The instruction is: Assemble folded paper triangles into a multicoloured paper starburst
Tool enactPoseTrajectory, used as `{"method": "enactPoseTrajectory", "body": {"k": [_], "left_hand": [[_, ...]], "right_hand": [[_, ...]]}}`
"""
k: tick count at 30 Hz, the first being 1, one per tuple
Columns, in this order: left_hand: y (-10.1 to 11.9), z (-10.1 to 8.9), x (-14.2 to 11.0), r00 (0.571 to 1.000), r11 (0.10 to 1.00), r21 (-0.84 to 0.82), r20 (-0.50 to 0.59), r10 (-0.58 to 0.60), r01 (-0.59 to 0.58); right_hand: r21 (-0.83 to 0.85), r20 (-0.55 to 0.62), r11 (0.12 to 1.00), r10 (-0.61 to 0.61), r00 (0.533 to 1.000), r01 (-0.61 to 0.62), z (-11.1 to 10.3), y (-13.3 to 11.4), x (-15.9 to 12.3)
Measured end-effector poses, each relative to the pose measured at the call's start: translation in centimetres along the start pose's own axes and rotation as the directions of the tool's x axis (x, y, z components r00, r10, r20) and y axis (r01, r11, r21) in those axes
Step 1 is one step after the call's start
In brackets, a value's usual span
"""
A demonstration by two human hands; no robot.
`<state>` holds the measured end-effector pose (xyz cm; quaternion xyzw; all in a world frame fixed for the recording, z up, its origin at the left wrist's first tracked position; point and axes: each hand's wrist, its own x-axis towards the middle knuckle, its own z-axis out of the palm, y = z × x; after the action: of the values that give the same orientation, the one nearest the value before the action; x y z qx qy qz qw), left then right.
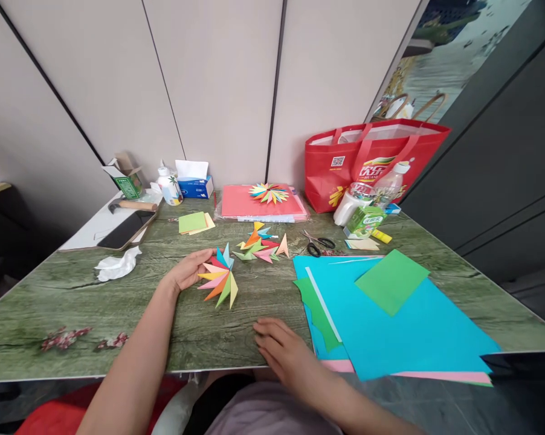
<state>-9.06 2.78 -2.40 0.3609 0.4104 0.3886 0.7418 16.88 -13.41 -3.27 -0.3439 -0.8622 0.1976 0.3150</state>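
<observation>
Head view: L hand (191,270) grips the multicoloured fan of pointed folded-paper pieces (220,279) by its L side, over the green wood-grain table (218,344); R hand (284,353) empty, fingers loosely bent, nr table edge. Fan prob. v. light, crisp but crushable; best pinched where folds meet, not tips.

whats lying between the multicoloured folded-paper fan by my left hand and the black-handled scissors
In the head view, a cluster of multicoloured folded-paper pieces lies between them on the green wood-grain tabletop.
</observation>
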Motion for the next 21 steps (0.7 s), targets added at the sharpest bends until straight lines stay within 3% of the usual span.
{"method": "enactPoseTrajectory", "body": {"k": [3, 5, 9, 12, 14, 17, 21], "left_hand": [[0.0, 0.7, -0.1, 1.0, 0.999, 0.05, -0.005, 0.003, -0.003], [0.0, 1.5, -0.2, 0.997, 0.994, 0.104, -0.065, 0.033, -0.026], [-0.2, 3.4, -0.4, 0.984, 0.974, 0.218, -0.154, 0.09, -0.055], [-0.3, 4.0, -0.4, 0.974, 0.958, 0.267, -0.167, 0.151, -0.103], [-0.3, 3.9, -0.3, 0.956, 0.943, 0.301, -0.207, 0.209, -0.141], [-0.3, 3.4, -0.1, 0.903, 0.897, 0.39, -0.278, 0.328, -0.205], [-0.3, 2.9, 0.0, 0.815, 0.763, 0.598, -0.297, 0.497, -0.247]], "right_hand": [[-0.098, -0.003, 0.995, 0.004, 1.0, -0.005, -1.8, -0.3, -4.3], [-0.194, -0.016, 0.98, -0.048, 0.999, 0.044, -2.9, -0.5, -6.9], [-0.253, 0.01, 0.966, -0.046, 0.999, 0.047, -4.3, -0.4, -9.0], [-0.264, -0.059, 0.964, -0.021, 0.998, 0.004, -5.6, 0.7, -7.6], [-0.267, -0.183, 0.961, 0.027, 0.983, -0.076, -7.0, 2.4, -5.5], [-0.302, -0.315, 0.924, 0.137, 0.939, -0.236, -9.3, 5.6, -2.0], [-0.419, -0.339, 0.83, 0.233, 0.912, -0.368, -10.3, 9.1, 1.4]]}}
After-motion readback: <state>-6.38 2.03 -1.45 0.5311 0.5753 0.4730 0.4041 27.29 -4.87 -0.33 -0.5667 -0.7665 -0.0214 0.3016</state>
